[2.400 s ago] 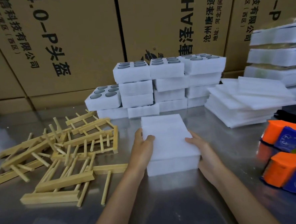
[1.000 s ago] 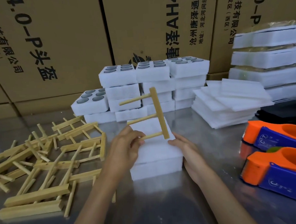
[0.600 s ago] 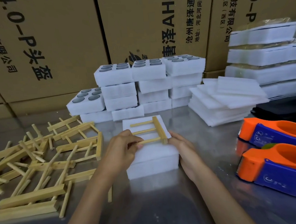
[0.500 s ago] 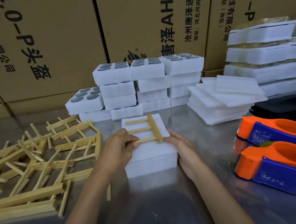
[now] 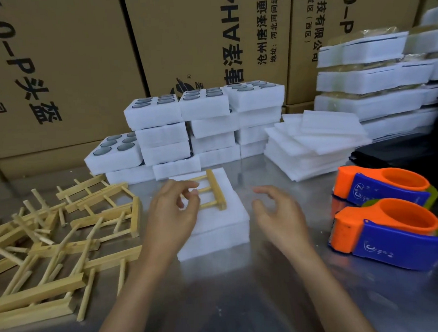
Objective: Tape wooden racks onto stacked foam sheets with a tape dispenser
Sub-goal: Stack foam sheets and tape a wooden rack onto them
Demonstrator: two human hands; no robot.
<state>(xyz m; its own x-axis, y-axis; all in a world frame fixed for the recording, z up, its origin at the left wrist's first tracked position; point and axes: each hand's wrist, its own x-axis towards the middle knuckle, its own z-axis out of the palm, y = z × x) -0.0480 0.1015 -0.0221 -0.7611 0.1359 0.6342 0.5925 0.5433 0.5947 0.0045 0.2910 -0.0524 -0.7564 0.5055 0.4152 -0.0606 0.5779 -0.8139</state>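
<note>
Wooden rack (image 5: 212, 192) lies on stacked foam sheets (image 5: 216, 225); left hand (image 5: 172, 217) and right hand (image 5: 277, 213) hover, fingers loosely curled, holding nothing

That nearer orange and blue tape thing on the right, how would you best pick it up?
Take the nearer tape dispenser from above with the right hand, which hovers open nearby. Slip the fingers into the big orange loop on top, probably its handle, and wrap them round the blue body. Keep away from the toothed cutter edge at its left end, which faces the foam stack.
</note>
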